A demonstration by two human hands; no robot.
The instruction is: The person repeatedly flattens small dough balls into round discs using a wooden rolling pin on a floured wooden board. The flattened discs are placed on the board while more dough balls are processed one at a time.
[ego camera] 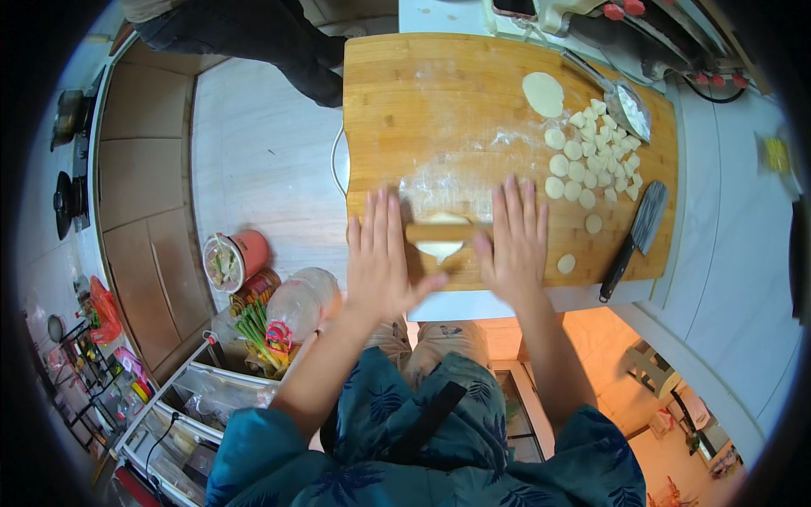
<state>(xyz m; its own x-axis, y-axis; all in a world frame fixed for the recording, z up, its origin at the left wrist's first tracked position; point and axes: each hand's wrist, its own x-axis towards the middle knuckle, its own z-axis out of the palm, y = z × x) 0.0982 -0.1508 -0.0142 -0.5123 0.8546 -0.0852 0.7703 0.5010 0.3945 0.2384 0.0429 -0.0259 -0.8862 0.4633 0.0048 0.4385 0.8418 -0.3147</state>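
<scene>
A wooden rolling pin (443,232) lies crosswise over a flattened piece of white dough (440,250) near the front edge of a wooden board (405,127). My left hand (380,266) is laid flat at the pin's left end, fingers stretched forward and thumb out to the side. Flat over the right end is my right hand (516,247), its thumb beside the pin. Neither hand curls around it, and both hide the pin's ends. Two small dough discs, a nearer one (566,263) and a farther one (593,224), lie right of my right hand.
Several dough pieces (592,155), a rolled wrapper (543,94), a metal scoop of flour (627,108) and a cleaver (637,237) occupy the board's right side. Another person's dark-trousered legs (253,38) are at the far left. A plastic bottle (301,304) and pink bin (234,256) stand left.
</scene>
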